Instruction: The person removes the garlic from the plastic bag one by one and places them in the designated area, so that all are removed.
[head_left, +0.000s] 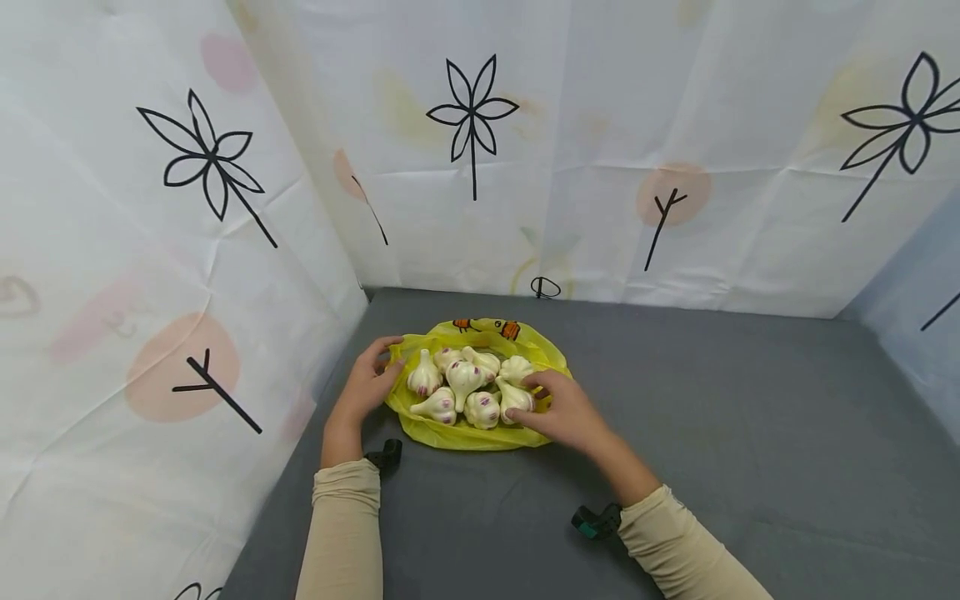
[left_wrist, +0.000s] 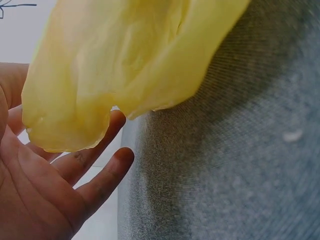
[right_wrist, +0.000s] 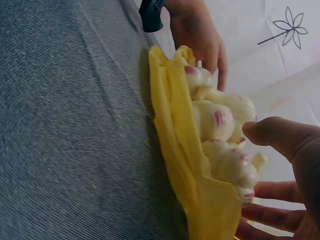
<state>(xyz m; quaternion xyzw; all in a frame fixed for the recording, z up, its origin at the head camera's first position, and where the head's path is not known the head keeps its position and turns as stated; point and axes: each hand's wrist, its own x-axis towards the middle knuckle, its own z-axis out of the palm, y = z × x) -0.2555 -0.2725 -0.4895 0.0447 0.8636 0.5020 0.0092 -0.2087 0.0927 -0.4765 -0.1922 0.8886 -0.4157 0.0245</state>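
An opened yellow plastic bag (head_left: 442,435) lies on the table with several white garlic bulbs (head_left: 465,377) showing in it, tinged purple. At the bag's left rim, my left hand (head_left: 369,385) holds the edge. Its ring and little fingers (left_wrist: 107,182) stick out nearly straight in the left wrist view, while the bag (left_wrist: 145,60) covers part of the others. My right hand (head_left: 562,410) reaches in from the right, thumb and fingers around a garlic bulb (head_left: 516,403) at the near right. In the right wrist view that garlic bulb (right_wrist: 227,162) sits between thumb and fingertips.
The dark grey tabletop (head_left: 712,417) extends far to the right of the bag. White cloth walls (head_left: 585,133) with black flower drawings enclose the back and left. Small black devices are strapped at the left wrist (head_left: 386,456) and right wrist (head_left: 597,522).
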